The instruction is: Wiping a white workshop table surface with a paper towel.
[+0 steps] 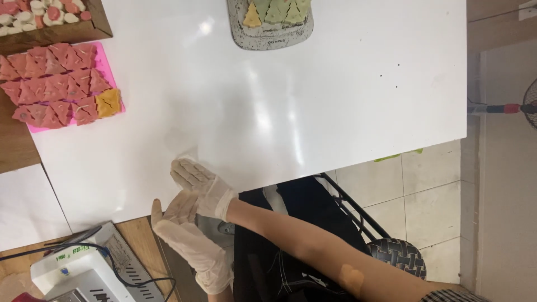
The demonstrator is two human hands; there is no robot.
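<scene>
Both hands wear thin pale gloves and meet at the near edge of the white bench [347, 84]. The right hand [201, 187] lies flat with fingers stretched out over a faint clear film [187, 156] on the bench top; the left hand [187, 237] is open too, its palm pressed against the right one just off the edge. Neither hand grips anything.

The film is barely visible, only a slight sheen and a crinkle beside the right fingertips. It looks very light, limp and slippery, likely to cling to gloves or fold on itself, so a pinch at a free corner or edge would suit better than a flat press.

Well apart, at the far left, a pink mould [61, 84] is filled with red triangular pieces and one orange. They look like small cast blocks, probably firm but chippable, and best pushed out from beneath. A brown box [50, 22] of pink and white pieces sits behind it, and a grey tray [271, 33] with tree shapes stands at the far edge. A white machine [84, 268] with cables sits near the left hand.
</scene>
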